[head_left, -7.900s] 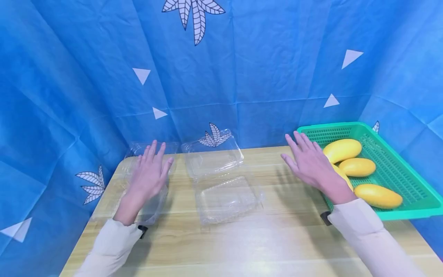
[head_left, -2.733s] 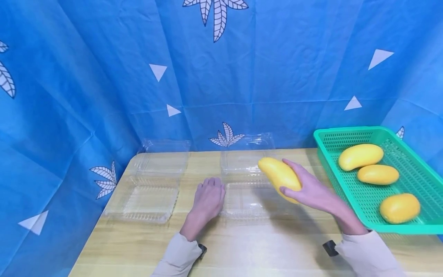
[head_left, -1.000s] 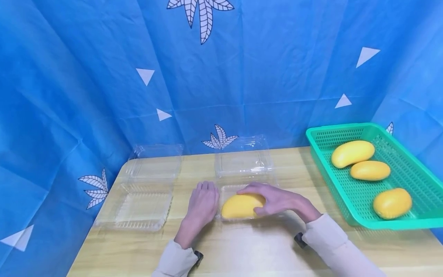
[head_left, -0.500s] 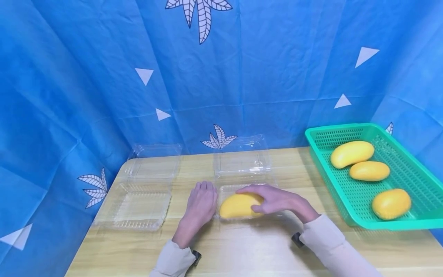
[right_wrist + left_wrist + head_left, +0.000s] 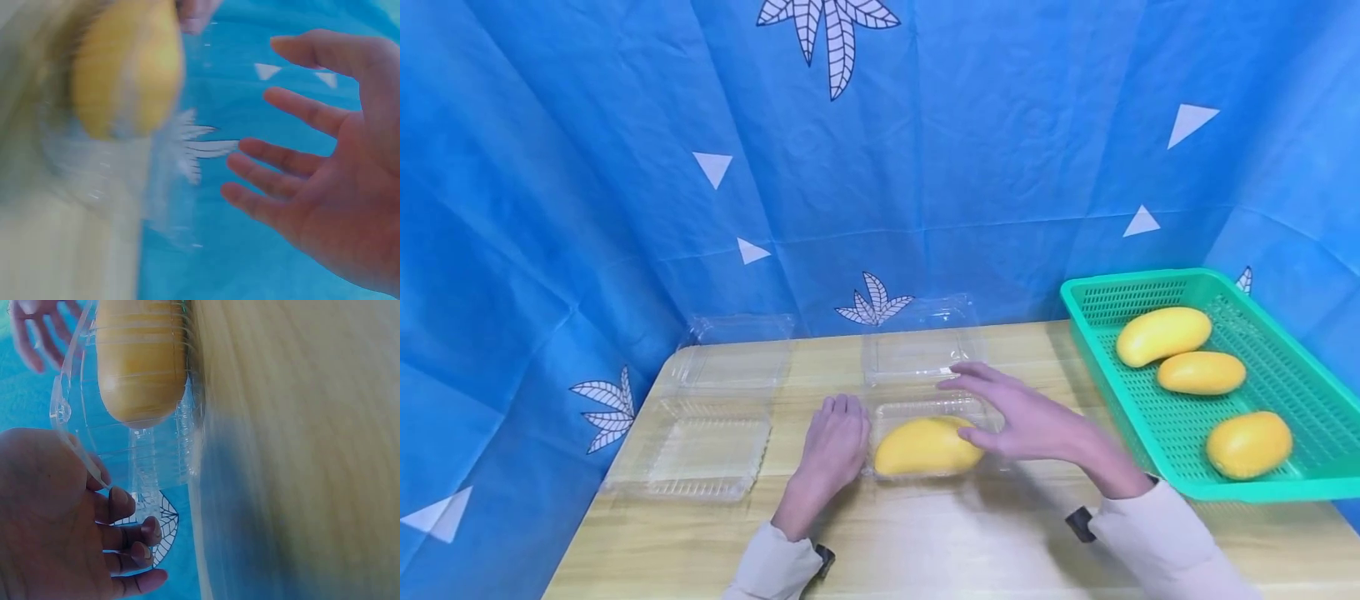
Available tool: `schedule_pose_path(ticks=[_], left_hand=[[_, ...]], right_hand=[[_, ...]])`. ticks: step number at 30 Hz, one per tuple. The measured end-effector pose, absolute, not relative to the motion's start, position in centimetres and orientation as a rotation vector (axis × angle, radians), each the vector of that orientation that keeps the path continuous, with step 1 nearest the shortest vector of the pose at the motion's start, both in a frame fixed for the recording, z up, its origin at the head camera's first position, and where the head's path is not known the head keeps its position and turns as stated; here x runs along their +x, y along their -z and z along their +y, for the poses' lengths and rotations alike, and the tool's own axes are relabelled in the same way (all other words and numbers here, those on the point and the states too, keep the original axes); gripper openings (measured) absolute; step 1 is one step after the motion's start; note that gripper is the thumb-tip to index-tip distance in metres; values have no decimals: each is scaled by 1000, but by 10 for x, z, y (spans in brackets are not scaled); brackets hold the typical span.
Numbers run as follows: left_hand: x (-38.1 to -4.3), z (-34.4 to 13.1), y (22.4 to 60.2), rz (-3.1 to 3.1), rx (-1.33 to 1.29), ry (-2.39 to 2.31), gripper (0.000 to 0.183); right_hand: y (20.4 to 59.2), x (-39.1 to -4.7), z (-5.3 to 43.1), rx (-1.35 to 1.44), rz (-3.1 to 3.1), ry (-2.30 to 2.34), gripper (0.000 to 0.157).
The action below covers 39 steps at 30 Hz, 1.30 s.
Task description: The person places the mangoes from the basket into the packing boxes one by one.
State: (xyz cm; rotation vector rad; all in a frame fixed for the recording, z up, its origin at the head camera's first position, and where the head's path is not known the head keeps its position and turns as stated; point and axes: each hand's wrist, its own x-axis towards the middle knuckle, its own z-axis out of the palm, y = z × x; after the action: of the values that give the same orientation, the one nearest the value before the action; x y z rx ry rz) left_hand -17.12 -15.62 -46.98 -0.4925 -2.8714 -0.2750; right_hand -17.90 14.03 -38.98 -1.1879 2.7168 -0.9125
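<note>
A yellow mango (image 5: 925, 447) (image 5: 140, 369) lies lengthwise in the base of a clear plastic clamshell container (image 5: 917, 408), whose lid (image 5: 913, 354) is folded back toward the curtain. At the container's left side, my left hand (image 5: 835, 446) (image 5: 56, 512) pinches its rim (image 5: 78, 447) between thumb and curled fingers. My right hand (image 5: 1022, 417) (image 5: 325, 169) is just above the mango's right end, its fingers spread and holding nothing. The right wrist view shows a gap between these fingers and the blurred mango (image 5: 125, 69).
A second clear clamshell container (image 5: 707, 454) stands with its lid up at the left of the wooden table (image 5: 925, 550). On the right, a green basket (image 5: 1105, 400) holds three more mangoes (image 5: 1165, 333). Blue curtain (image 5: 1000, 150) closes off the back and sides.
My right hand first brought a mango from the basket into the container; just now it has let go and drawn back up and right. My left hand has kept its place at the rim.
</note>
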Motion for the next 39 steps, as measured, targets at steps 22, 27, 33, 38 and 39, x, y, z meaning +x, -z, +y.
schedule_pose_path(ticks=[22, 27, 33, 38, 39], left_hand=[[-172, -158, 465, -2862, -476, 262, 26], [-172, -159, 468, -2866, -492, 246, 26], [-170, -162, 469, -2849, -475, 250, 27], [-169, -161, 474, -2879, -466, 279, 26], [-168, -161, 475, -2886, -468, 274, 26]], right_hand=[[334, -199, 299, -931, 3165, 640, 45], [356, -202, 338, -928, 3124, 526, 42], [374, -203, 368, -792, 2972, 479, 38], [393, -194, 389, -707, 2771, 471, 47], [397, -192, 393, -703, 2738, 468, 49]])
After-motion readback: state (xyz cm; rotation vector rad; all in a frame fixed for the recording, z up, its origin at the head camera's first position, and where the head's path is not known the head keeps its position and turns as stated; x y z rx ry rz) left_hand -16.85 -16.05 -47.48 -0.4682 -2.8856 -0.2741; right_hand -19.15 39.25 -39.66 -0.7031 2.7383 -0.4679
